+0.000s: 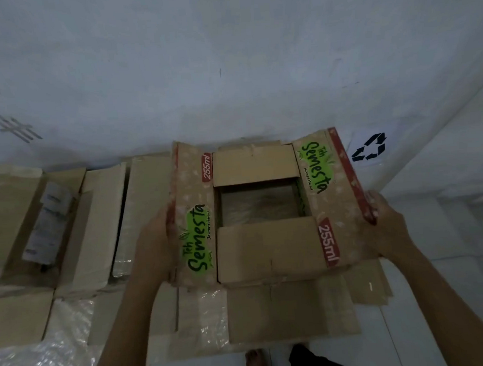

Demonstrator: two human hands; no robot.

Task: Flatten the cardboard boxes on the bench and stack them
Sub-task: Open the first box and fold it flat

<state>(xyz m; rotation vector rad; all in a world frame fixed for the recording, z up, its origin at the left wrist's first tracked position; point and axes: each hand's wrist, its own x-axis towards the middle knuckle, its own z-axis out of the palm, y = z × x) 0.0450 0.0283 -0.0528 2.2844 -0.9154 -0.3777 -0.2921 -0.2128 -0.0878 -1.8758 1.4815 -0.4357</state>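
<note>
White plaster wall (226, 69) rises behind a pale bench (438, 240) strewn with flattened cardboard (289, 308); taped brown boxes (94, 221) lie leftward. Printed corrugated box (265, 209), flaps splayed, sits between left hand (153, 246) and right hand (386, 224); each grips an outer flap.

The box (268, 209) at the centre is matt brown cardboard, printed with glossy-looking green and red patches; its flap edges look rough and frayed. The flattened sheets (289, 308) below it are the same dull cardboard. Crinkled clear plastic film (65, 341), shiny with highlights, lies at lower left. The wall (225, 55) above is matt white, scuffed. The floor tiles (449, 225) at right look smooth and pale.
</note>
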